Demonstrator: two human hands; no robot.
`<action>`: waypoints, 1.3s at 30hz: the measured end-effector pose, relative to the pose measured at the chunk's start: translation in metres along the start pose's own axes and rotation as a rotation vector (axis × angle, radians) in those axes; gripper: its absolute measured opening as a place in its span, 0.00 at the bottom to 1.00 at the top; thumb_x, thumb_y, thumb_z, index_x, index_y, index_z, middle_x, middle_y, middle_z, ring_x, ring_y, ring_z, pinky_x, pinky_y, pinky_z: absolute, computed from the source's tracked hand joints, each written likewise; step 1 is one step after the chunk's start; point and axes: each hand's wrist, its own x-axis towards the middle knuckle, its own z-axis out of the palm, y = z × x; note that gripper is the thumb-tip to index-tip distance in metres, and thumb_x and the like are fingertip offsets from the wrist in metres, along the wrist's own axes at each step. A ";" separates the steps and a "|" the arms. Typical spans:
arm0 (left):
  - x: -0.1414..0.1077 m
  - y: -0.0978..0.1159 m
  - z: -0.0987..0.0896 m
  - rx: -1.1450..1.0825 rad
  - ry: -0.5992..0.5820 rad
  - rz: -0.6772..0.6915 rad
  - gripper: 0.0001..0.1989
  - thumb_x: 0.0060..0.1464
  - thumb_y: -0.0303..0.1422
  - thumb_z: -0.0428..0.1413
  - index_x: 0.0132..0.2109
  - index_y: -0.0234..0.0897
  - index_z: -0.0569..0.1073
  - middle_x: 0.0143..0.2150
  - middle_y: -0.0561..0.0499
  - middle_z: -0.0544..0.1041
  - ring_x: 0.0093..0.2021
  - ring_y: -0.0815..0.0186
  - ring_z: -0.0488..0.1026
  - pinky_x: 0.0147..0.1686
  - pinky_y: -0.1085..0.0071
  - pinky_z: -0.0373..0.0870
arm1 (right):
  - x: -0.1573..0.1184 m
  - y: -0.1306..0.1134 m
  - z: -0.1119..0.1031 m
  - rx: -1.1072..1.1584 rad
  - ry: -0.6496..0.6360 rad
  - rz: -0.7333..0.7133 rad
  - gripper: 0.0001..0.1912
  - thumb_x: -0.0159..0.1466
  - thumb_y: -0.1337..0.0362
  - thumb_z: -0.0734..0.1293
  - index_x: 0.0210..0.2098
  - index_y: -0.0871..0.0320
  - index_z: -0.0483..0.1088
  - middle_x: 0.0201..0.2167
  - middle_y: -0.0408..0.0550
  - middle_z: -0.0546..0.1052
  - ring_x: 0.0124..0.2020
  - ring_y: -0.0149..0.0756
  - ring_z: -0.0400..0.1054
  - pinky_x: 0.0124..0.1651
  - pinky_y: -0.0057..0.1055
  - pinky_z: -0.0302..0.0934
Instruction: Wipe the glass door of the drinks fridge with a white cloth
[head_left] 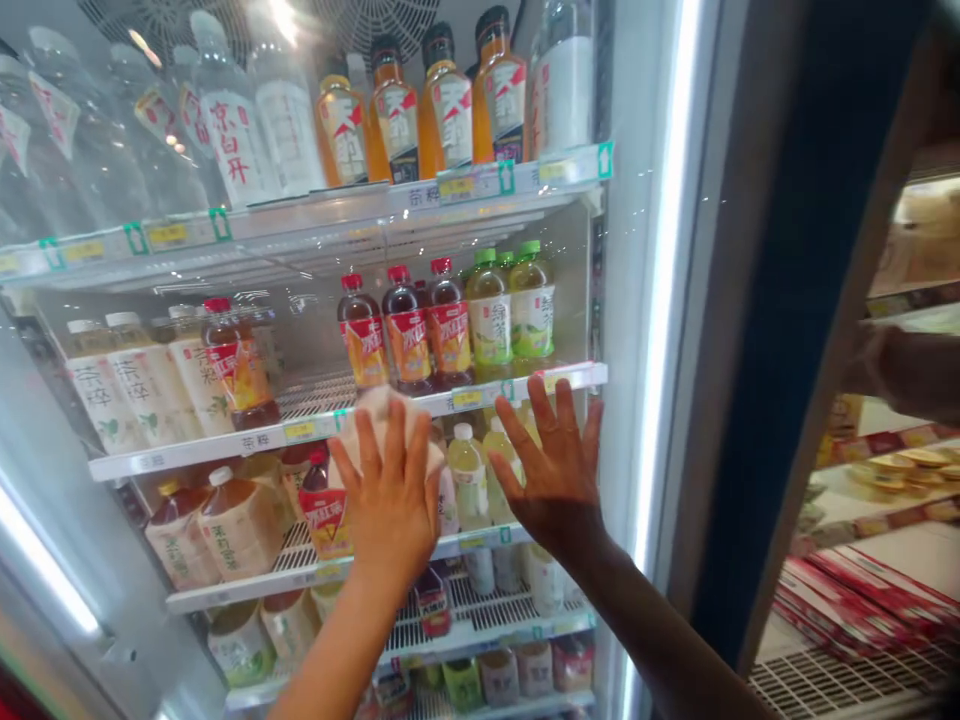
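The left hand [394,500] was spread flat, its fingers fanned apart, and it appeared to pin a pale cloth [381,408] against the glass [304,290] rather than clutch it. The cloth lay beneath those fingers, its edge poking out just past the fingertips and to the side by the thumb. The right hand [555,475], to the right of that grip, was also splayed wide, held nothing and seemed to lean on the same pane. The cloth looked light, thin and limp, with nothing in it to break; it would probably have bunched or slid on so smooth a surface under uneven pressure. The best hold was likely a broad one, palm and fingers over its middle, with the loose edge tucked under. Beyond the glass, red-capped bottles [409,335] stood above the left hand and green-capped bottles [532,310] above the right.
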 end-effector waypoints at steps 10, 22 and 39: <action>0.035 0.058 0.021 -0.012 0.066 -0.004 0.39 0.67 0.35 0.51 0.78 0.40 0.42 0.81 0.52 0.34 0.80 0.53 0.23 0.76 0.46 0.19 | -0.020 0.030 0.006 0.069 0.104 -0.055 0.42 0.72 0.68 0.62 0.78 0.61 0.37 0.77 0.53 0.49 0.79 0.46 0.37 0.79 0.58 0.34; 0.007 0.016 0.008 -0.001 0.057 -0.051 0.38 0.67 0.35 0.50 0.78 0.42 0.42 0.81 0.55 0.33 0.80 0.57 0.24 0.76 0.47 0.20 | -0.012 0.004 0.001 0.112 -0.024 0.067 0.45 0.70 0.65 0.64 0.78 0.51 0.35 0.78 0.50 0.45 0.79 0.54 0.28 0.75 0.71 0.37; -0.105 -0.085 -0.017 0.051 0.008 -0.219 0.38 0.69 0.35 0.44 0.78 0.44 0.35 0.81 0.51 0.29 0.80 0.57 0.22 0.76 0.40 0.24 | -0.020 -0.128 0.039 0.196 -0.003 0.074 0.38 0.74 0.57 0.63 0.78 0.46 0.44 0.80 0.46 0.36 0.79 0.59 0.29 0.73 0.75 0.32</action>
